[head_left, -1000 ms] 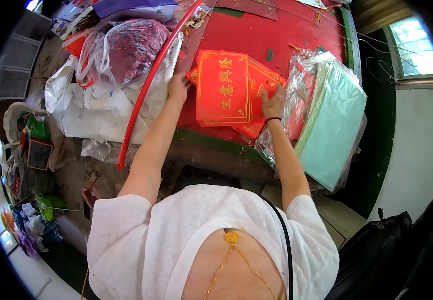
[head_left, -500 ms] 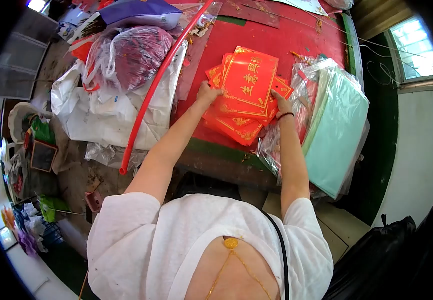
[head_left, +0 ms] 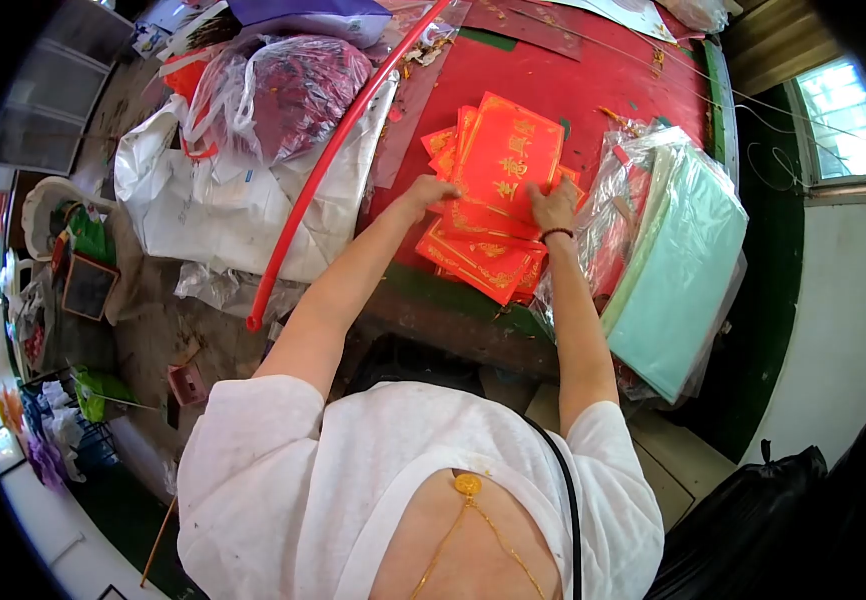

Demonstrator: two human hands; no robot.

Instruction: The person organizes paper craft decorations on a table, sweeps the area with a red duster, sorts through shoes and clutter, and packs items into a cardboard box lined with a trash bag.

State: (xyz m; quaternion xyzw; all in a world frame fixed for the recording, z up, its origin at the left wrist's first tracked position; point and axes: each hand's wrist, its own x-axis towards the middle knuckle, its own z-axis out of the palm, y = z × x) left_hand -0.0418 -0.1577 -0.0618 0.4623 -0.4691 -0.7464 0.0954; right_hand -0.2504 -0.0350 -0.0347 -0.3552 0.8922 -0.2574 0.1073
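Observation:
Several red paper sheets with gold Chinese characters and gold borders [head_left: 508,150] are fanned in an uneven pile on the red-covered table. My left hand [head_left: 431,193] is closed on the left edge of the upper sheets, its fingertips partly hidden by them. On the right edge, my right hand [head_left: 554,206], with a dark beaded bracelet on the wrist, grips the same sheets with its thumb on top. More red sheets [head_left: 483,262] lie skewed beneath, close to the table's front edge. How many sheets each hand holds cannot be made out.
Pale green sheets in clear plastic [head_left: 678,265] lie to the right, overhanging the front edge. A red tube [head_left: 328,165] slants across the left side, beside a white sack [head_left: 193,215] and a plastic bag of dark red material [head_left: 298,95]. Black bags [head_left: 753,520] stand lower right.
My right hand has shifted inward, its thumb now over the upper sheets. The upper sheets have turned slightly, and more of the lower sheets shows. The whole view has shifted a little.

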